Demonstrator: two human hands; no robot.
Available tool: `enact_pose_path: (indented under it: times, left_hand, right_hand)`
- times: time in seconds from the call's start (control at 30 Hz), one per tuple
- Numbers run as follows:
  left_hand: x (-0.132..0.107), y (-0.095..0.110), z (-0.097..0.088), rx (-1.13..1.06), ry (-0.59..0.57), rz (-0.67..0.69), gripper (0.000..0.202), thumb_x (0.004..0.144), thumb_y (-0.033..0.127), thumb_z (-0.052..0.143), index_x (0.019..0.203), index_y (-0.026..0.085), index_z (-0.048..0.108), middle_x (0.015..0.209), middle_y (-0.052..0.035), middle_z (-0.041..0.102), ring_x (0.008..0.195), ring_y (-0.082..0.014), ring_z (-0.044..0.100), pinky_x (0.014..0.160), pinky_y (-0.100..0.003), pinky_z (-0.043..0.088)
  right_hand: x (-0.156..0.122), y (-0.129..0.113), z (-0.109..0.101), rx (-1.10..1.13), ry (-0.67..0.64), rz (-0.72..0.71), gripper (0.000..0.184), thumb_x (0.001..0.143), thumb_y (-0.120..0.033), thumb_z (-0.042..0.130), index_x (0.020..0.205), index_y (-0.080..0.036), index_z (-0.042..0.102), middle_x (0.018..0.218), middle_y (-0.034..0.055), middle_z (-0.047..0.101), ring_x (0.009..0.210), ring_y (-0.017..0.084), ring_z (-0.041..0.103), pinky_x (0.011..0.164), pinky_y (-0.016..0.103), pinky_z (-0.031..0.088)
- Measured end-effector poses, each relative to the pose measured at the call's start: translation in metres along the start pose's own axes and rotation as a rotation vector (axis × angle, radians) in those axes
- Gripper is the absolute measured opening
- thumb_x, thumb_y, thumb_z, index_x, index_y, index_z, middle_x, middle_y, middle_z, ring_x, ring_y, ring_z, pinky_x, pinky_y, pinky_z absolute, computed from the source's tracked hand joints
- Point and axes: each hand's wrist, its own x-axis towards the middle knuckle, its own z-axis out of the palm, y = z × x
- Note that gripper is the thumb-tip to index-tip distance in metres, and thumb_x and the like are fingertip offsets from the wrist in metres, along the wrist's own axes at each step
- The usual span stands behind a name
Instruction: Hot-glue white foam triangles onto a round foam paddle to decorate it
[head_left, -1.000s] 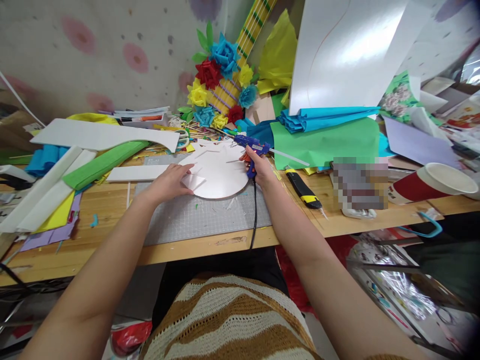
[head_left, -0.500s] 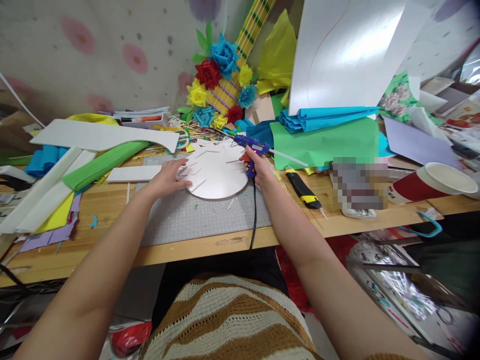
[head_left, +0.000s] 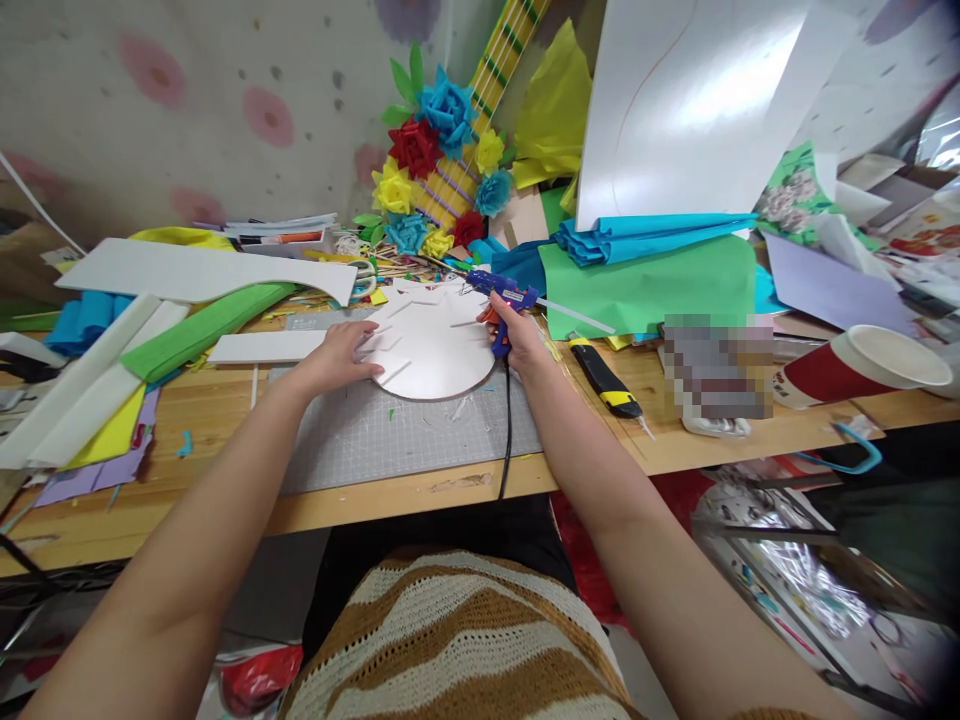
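Observation:
A white foam board piece (head_left: 439, 350), rounded toward me, lies on the grey cutting mat (head_left: 405, 440). Several thin white strips (head_left: 397, 372) are set on it near its edges. My left hand (head_left: 341, 358) is at the board's left edge, thumb and fingers spread apart beside the strips. Wrapped round the handle of a blue hot glue gun (head_left: 517, 292) is my right hand (head_left: 521, 340). The gun's nozzle points left over the board's far part, and a clear glue stick (head_left: 577, 316) sticks out behind it. A black cord hangs from the handle.
A yellow-and-black utility knife (head_left: 606, 378) and a red-and-white paper cup (head_left: 855, 368) stand to the right. White board offcuts (head_left: 202, 272) and a green crepe roll (head_left: 202, 335) lie left. Behind is a yellow guitar shape with paper flowers (head_left: 450, 110).
Both hands and the glue gun hold almost the same place over the board. The whole view has shifted very slightly.

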Motion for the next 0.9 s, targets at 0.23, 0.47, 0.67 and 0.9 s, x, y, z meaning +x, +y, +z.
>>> enact_pose_path:
  times: [0.23,0.47,0.67,0.9]
  left_hand:
    - [-0.002,0.0,0.002,-0.013,0.019,-0.017,0.072,0.067,0.05,0.066,0.13,0.019,0.047,0.134,-0.0121,0.051,0.125,-0.0335,0.042,0.107,-0.049,0.032]
    - [-0.013,0.007,0.004,-0.048,0.106,0.023,0.051,0.074,0.048,0.06,0.117,0.02,0.056,0.123,-0.0109,0.055,0.12,-0.03,0.045,0.104,-0.047,0.035]
    - [-0.027,0.009,0.005,-0.08,0.068,0.206,0.048,0.082,0.053,0.053,0.118,0.024,0.064,0.126,-0.0099,0.06,0.123,-0.0284,0.047,0.108,-0.045,0.033]
    - [-0.024,0.0,0.013,-0.109,0.034,0.256,0.058,0.079,0.062,0.058,0.124,0.027,0.063,0.134,-0.0092,0.059,0.127,-0.0284,0.046,0.111,-0.049,0.029]
  right_hand:
    - [0.001,0.004,0.0,-0.054,0.01,0.016,0.045,0.065,-0.063,0.072,0.066,-0.021,0.057,0.064,-0.001,0.066,0.041,0.005,0.043,0.037,0.02,0.035]
    - [0.0,0.005,0.001,-0.021,0.018,0.027,0.045,0.062,-0.062,0.075,0.067,-0.02,0.057,0.063,-0.0012,0.066,0.041,0.005,0.044,0.037,0.019,0.036]
    - [0.0,0.006,0.002,0.01,0.013,0.026,0.044,0.061,-0.059,0.077,0.067,-0.021,0.056,0.062,-0.0022,0.065,0.042,0.005,0.045,0.038,0.02,0.036]
    - [-0.001,0.005,0.002,-0.006,0.023,0.029,0.044,0.062,-0.059,0.077,0.068,-0.021,0.056,0.061,-0.0025,0.063,0.042,0.006,0.045,0.038,0.02,0.036]
